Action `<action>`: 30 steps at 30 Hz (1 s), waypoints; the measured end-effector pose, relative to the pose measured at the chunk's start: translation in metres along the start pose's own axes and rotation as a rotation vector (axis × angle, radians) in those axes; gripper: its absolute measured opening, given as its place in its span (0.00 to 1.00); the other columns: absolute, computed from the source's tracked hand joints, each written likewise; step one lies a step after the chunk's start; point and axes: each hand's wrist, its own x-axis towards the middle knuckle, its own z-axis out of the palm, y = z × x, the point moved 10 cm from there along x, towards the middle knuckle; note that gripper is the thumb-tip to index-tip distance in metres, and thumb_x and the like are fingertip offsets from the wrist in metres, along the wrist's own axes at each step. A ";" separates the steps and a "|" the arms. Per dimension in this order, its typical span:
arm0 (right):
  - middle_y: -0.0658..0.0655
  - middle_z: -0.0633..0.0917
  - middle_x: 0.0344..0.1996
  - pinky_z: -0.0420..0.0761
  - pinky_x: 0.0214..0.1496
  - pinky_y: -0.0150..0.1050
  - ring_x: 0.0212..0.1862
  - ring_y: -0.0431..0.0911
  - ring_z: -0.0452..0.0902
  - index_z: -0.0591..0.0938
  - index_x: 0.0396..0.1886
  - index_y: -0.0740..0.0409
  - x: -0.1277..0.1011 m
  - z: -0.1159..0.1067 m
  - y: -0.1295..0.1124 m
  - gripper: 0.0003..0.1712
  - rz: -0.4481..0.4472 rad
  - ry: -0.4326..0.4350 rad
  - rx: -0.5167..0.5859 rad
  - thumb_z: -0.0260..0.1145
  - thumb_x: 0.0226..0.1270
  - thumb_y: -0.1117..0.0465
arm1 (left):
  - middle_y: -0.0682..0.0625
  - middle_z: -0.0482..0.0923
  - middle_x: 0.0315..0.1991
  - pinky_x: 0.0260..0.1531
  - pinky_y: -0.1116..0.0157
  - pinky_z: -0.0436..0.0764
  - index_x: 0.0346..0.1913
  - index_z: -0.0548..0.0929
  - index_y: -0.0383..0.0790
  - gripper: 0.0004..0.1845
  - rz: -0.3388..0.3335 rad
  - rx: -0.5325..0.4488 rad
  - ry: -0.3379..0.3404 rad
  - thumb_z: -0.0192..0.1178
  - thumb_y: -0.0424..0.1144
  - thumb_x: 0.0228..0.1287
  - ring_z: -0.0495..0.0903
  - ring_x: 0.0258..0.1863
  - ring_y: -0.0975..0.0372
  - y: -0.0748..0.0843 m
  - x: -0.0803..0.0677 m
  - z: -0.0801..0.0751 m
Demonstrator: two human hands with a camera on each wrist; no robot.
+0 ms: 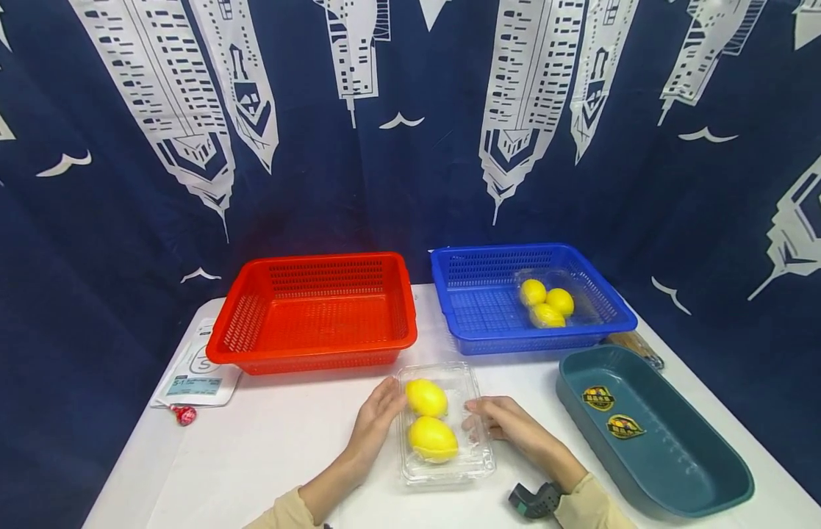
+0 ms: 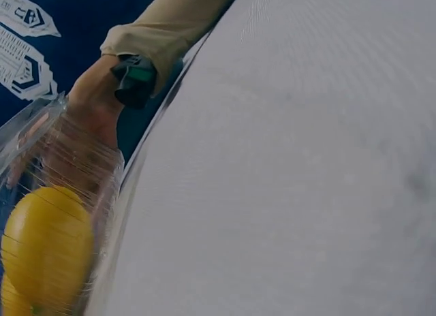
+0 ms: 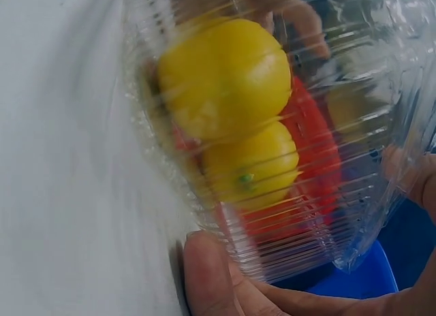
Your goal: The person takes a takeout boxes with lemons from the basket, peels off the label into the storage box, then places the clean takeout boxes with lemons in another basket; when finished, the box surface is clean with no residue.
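Nearest the person, at the 6 o'clock edge of the white counter, a clear plastic clamshell box lies flat with two lemons inside, one behind the other. The left hand rests against the box's 9 o'clock side with fingers nearly straight and touching the plastic; the right hand is at the 3 o'clock side, fingers spread along the wall, and the right wrist view shows its thumb pressed to the box's lower edge, so both hands lie fairly wide against the box rather than curled round it. A dark band sits on the right wrist, with tan sleeves behind both hands. At 3 o'clock from the box lies a long teal tray bearing two round stickers. At 9 to 10 o'clock, near the counter's left edge, a small red wrapped sweet lies just beside a white printed pouch. Further back, at 11 o'clock, stands a red perforated basket, and at 1 o'clock a blue perforated basket holding another clear box with three lemons in it. A wooden-looking object pokes out between blue basket and tray; what it is cannot be told. Behind everything hangs a navy curtain printed with white towers and birds
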 end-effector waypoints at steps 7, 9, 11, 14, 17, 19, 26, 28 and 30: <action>0.67 0.85 0.44 0.83 0.48 0.36 0.41 0.46 0.82 0.70 0.59 0.80 -0.002 -0.002 0.000 0.33 -0.044 -0.013 0.023 0.50 0.72 0.52 | 0.39 0.57 0.75 0.67 0.44 0.67 0.75 0.58 0.39 0.45 0.321 0.365 -0.006 0.68 0.46 0.57 0.65 0.70 0.43 0.074 -0.011 0.023; 0.68 0.85 0.44 0.83 0.49 0.36 0.42 0.46 0.82 0.71 0.58 0.80 -0.002 -0.003 0.000 0.32 -0.054 -0.015 0.024 0.50 0.72 0.52 | 0.41 0.52 0.77 0.65 0.38 0.66 0.77 0.54 0.44 0.50 0.330 0.474 -0.060 0.68 0.52 0.55 0.63 0.71 0.43 0.089 -0.007 0.036; 0.69 0.85 0.45 0.83 0.49 0.37 0.43 0.46 0.82 0.72 0.57 0.79 -0.002 -0.003 0.000 0.31 -0.065 -0.020 0.023 0.50 0.73 0.52 | 0.44 0.49 0.78 0.64 0.34 0.64 0.78 0.51 0.48 0.52 0.304 0.560 -0.097 0.68 0.56 0.54 0.60 0.73 0.43 0.096 0.006 0.046; 0.69 0.85 0.45 0.82 0.50 0.37 0.43 0.46 0.82 0.72 0.58 0.79 -0.002 -0.004 0.000 0.31 -0.069 -0.026 0.024 0.50 0.73 0.52 | 0.47 0.50 0.78 0.67 0.37 0.62 0.78 0.50 0.49 0.54 0.264 0.634 -0.110 0.67 0.60 0.53 0.56 0.75 0.46 0.097 0.035 0.056; 0.68 0.85 0.45 0.82 0.50 0.37 0.42 0.46 0.82 0.72 0.58 0.79 -0.003 -0.004 0.000 0.32 -0.069 -0.032 0.028 0.50 0.74 0.52 | 0.47 0.49 0.79 0.68 0.38 0.62 0.78 0.48 0.47 0.55 0.217 0.674 -0.118 0.66 0.62 0.53 0.56 0.76 0.48 0.088 0.064 0.065; 0.65 0.86 0.43 0.82 0.49 0.37 0.42 0.45 0.82 0.72 0.57 0.79 -0.004 -0.004 0.000 0.32 -0.068 -0.034 0.030 0.50 0.73 0.52 | 0.46 0.47 0.79 0.70 0.39 0.61 0.78 0.47 0.45 0.57 0.180 0.680 -0.127 0.66 0.62 0.53 0.55 0.76 0.48 0.079 0.080 0.072; 0.61 0.86 0.40 0.82 0.45 0.36 0.39 0.44 0.81 0.71 0.58 0.80 -0.004 0.000 -0.001 0.32 -0.078 -0.049 0.049 0.50 0.74 0.52 | 0.43 0.39 0.80 0.74 0.48 0.59 0.78 0.40 0.38 0.63 0.148 0.682 -0.084 0.68 0.61 0.51 0.51 0.77 0.48 0.061 0.117 0.081; 0.61 0.86 0.40 0.82 0.45 0.35 0.39 0.44 0.81 0.71 0.59 0.79 -0.003 0.000 0.000 0.33 -0.062 -0.045 0.045 0.50 0.73 0.51 | 0.44 0.36 0.80 0.74 0.49 0.57 0.78 0.37 0.39 0.64 0.149 0.681 -0.069 0.68 0.62 0.51 0.49 0.78 0.49 0.061 0.124 0.082; 0.61 0.86 0.40 0.82 0.45 0.35 0.40 0.45 0.82 0.71 0.59 0.79 -0.003 -0.001 0.001 0.33 -0.045 -0.034 0.039 0.51 0.73 0.50 | 0.45 0.34 0.80 0.75 0.49 0.56 0.78 0.36 0.40 0.65 0.156 0.669 -0.062 0.68 0.63 0.51 0.48 0.78 0.50 0.064 0.132 0.084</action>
